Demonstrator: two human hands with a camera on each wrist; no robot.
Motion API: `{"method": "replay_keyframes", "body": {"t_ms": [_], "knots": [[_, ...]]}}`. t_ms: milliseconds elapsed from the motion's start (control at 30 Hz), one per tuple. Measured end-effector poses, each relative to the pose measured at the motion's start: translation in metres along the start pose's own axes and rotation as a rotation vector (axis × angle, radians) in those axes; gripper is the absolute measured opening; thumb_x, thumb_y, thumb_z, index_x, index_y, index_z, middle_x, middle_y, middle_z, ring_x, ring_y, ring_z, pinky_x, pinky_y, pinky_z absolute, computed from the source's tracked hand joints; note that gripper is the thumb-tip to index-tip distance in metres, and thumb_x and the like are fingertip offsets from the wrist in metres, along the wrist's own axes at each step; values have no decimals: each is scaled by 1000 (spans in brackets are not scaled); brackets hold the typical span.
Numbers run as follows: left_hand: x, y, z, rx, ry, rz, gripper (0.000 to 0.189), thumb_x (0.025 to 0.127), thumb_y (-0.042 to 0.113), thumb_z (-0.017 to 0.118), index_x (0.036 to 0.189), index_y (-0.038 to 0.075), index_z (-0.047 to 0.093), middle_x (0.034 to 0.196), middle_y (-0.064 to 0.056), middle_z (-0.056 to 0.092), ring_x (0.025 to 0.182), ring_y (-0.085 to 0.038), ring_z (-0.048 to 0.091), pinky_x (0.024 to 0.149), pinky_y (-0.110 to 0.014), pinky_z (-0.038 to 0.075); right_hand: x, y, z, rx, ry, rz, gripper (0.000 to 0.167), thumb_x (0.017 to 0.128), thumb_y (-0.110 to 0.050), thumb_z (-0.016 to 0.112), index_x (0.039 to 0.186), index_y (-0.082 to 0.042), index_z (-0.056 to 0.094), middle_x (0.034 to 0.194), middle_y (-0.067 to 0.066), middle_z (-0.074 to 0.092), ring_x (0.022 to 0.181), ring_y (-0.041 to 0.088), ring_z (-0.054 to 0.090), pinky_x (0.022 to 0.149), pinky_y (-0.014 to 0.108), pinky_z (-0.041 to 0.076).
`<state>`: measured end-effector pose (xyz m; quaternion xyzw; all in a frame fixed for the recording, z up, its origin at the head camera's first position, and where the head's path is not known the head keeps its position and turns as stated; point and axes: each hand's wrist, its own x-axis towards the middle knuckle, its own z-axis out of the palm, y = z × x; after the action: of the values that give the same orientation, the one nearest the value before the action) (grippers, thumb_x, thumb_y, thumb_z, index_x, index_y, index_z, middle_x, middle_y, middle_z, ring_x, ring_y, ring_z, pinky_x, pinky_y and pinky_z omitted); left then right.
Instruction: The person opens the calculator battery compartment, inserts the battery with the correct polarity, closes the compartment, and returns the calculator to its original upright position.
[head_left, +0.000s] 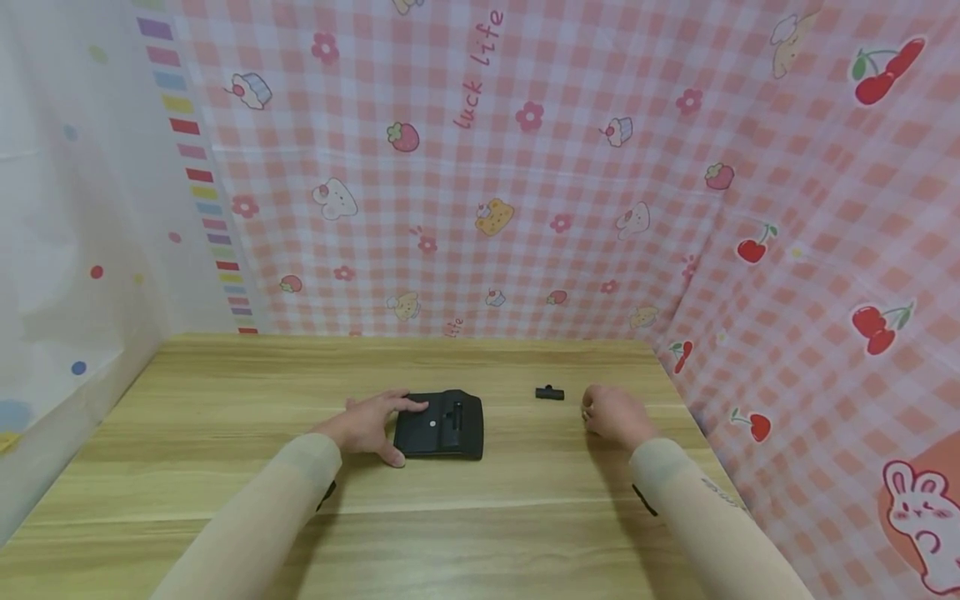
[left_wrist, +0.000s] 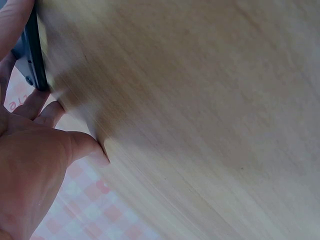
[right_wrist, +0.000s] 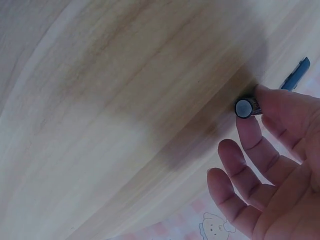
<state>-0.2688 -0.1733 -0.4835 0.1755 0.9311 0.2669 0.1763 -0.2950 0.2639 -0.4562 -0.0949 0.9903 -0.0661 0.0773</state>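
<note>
A flat black calculator (head_left: 420, 437) lies face down on the wooden table, its battery compartment (head_left: 453, 421) uncovered at the thicker right end. My left hand (head_left: 367, 423) holds the calculator at its left end, one finger over the top and the thumb at the near edge. In the left wrist view, the calculator's dark edge (left_wrist: 32, 47) shows by the fingers. To the right, my right hand (head_left: 618, 414) pinches a small cylindrical battery (right_wrist: 244, 108) between thumb and index finger, its flat silver end facing the camera. The other fingers are loosely bent.
A small black battery cover (head_left: 550, 393) lies on the table (head_left: 480, 533) between the calculator and my right hand. Patterned pink checked cloth (head_left: 450, 183) hangs behind the table and along its right side. Pale cloth (head_left: 67, 250) hangs on the left.
</note>
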Motion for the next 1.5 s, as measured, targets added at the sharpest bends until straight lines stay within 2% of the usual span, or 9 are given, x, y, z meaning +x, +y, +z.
{"method": "replay_keyframes", "body": {"t_ms": [233, 533, 700, 933, 1033, 1300, 1500], "knots": [[2, -1, 1, 6, -2, -7, 96, 74, 26, 100, 158, 34, 54, 177, -15, 28, 162, -47, 28, 121, -86, 2, 1, 0, 2, 0, -12, -8, 29, 94, -4, 70, 123, -7, 74, 127, 19, 75, 106, 29, 69, 89, 53, 61], [3, -3, 2, 4, 2, -2, 95, 74, 26, 100, 157, 34, 54, 177, -15, 28, 161, -47, 29, 121, -86, 2, 2, 1, 2, -2, 2, 6, 27, 94, -5, 68, 120, -4, 74, 115, 16, 77, 97, 27, 68, 87, 51, 61], [2, -3, 2, 7, 4, 1, 95, 74, 26, 100, 157, 34, 54, 177, -15, 28, 162, -47, 29, 121, -86, 2, 1, 0, 0, 17, 4, 24, 26, 94, -4, 68, 120, -2, 72, 116, 17, 76, 97, 28, 67, 86, 52, 60], [3, -4, 3, 22, 8, 5, 95, 74, 27, 100, 158, 34, 54, 177, -15, 28, 162, -46, 28, 121, -86, 2, 2, -1, -3, 109, 14, 83, 22, 105, -14, 61, 120, 0, 67, 109, 16, 74, 93, 27, 65, 88, 50, 59], [3, -4, 3, 25, 9, 9, 96, 74, 28, 100, 158, 34, 54, 177, -15, 28, 162, -46, 28, 121, -86, 3, 3, -1, -4, 128, 32, 86, 21, 106, -15, 59, 117, 1, 66, 103, 15, 73, 90, 27, 65, 85, 49, 59], [3, -5, 3, 25, 8, 15, 96, 74, 28, 100, 158, 33, 53, 177, -15, 28, 162, -47, 28, 120, -87, 3, 3, -6, -5, 135, 70, 61, 17, 102, -10, 65, 114, 1, 63, 96, 13, 70, 83, 24, 64, 77, 42, 59], [3, -4, 3, 20, 9, 10, 96, 74, 28, 100, 158, 33, 54, 177, -16, 27, 162, -46, 28, 120, -87, 2, 4, -9, -6, 164, 91, 52, 16, 101, -12, 66, 112, -2, 60, 90, 11, 67, 77, 22, 60, 69, 36, 53]]}}
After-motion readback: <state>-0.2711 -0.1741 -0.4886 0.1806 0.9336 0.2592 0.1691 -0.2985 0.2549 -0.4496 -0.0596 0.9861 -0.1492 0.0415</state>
